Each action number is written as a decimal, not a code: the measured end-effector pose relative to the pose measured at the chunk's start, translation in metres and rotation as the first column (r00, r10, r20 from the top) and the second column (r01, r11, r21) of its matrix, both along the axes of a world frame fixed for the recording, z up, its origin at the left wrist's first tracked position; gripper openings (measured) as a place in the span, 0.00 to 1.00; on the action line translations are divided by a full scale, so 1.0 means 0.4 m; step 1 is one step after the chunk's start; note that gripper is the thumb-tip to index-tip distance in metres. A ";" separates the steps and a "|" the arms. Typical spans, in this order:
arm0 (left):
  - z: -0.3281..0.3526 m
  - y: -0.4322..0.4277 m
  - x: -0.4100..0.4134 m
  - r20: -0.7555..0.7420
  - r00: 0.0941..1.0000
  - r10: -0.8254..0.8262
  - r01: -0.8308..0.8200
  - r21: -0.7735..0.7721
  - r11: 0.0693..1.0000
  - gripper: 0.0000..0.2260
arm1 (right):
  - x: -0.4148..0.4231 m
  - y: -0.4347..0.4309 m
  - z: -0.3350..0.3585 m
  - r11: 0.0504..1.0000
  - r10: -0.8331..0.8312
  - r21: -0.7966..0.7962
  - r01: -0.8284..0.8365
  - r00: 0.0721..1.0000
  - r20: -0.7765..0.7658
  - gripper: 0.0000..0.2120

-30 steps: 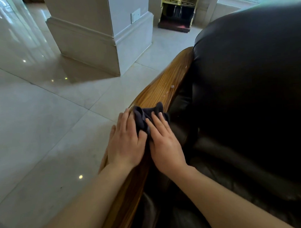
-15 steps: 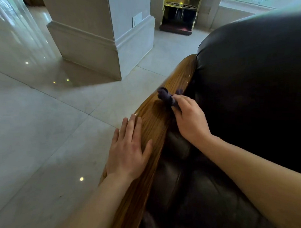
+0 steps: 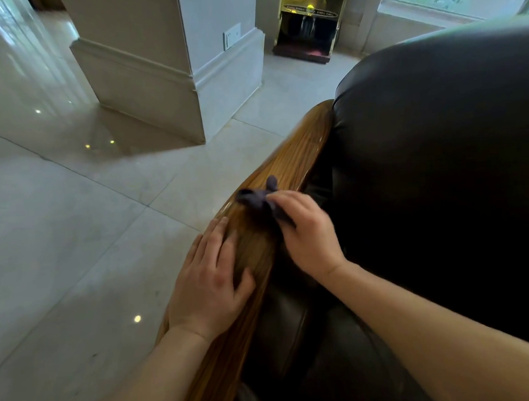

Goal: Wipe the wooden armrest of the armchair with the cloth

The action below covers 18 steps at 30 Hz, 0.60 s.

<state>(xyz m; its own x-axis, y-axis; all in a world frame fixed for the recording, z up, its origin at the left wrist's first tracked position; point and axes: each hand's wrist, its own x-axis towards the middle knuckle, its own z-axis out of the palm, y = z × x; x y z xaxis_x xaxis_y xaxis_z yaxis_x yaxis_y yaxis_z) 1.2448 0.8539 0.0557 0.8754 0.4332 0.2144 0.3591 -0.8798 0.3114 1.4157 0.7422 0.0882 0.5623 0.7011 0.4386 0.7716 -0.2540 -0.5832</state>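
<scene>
A glossy wooden armrest (image 3: 297, 157) runs from the lower middle up to the armchair's dark leather back (image 3: 435, 152). My right hand (image 3: 309, 237) presses a bunched dark purple-grey cloth (image 3: 257, 197) onto the armrest's top, about halfway along it. Part of the cloth is hidden under my fingers. My left hand (image 3: 209, 277) lies flat on the armrest nearer to me, fingers spread, holding nothing.
A polished pale tile floor (image 3: 78, 236) lies left of the chair. A square white pillar (image 3: 169, 77) with a wall socket stands ahead on the left. A gold and black cabinet (image 3: 308, 24) stands by the far wall, beside a window.
My right hand took the cloth alone and slid it up the armrest, then back a little towards me. My left hand let go of the cloth and stayed flat on the wood.
</scene>
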 end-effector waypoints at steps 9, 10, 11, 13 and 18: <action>-0.017 0.004 0.004 0.038 0.999 0.023 -0.022 -0.009 1.000 0.25 | 0.140 0.078 0.012 0.934 0.083 -0.353 -0.058 0.995 0.056 0.24; -0.017 0.004 0.004 0.036 0.999 0.027 -0.026 -0.015 1.000 0.25 | 0.162 0.088 0.018 0.934 -0.033 -0.357 0.036 0.999 0.016 0.25; -0.015 0.003 0.003 0.030 0.999 0.038 -0.038 -0.020 0.999 0.25 | 0.170 0.102 0.023 0.922 -0.129 -0.369 0.115 0.992 -0.013 0.25; -0.009 0.003 0.003 0.020 0.997 0.069 -0.068 -0.041 0.997 0.24 | 0.132 0.128 0.019 0.914 -0.194 -0.361 0.184 0.981 0.008 0.23; -0.005 0.005 -0.003 0.022 0.997 0.074 -0.072 -0.068 0.995 0.24 | 0.030 0.072 -0.004 0.932 0.264 -0.299 -0.203 0.947 0.183 0.19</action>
<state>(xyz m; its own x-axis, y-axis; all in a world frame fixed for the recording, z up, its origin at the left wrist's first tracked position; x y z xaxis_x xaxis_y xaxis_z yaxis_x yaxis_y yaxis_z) 1.2437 0.8559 0.0539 0.8358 0.5101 0.2032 0.4134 -0.8282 0.3785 1.4278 0.7712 0.0864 0.2808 0.9104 0.3040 0.9277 -0.1762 -0.3290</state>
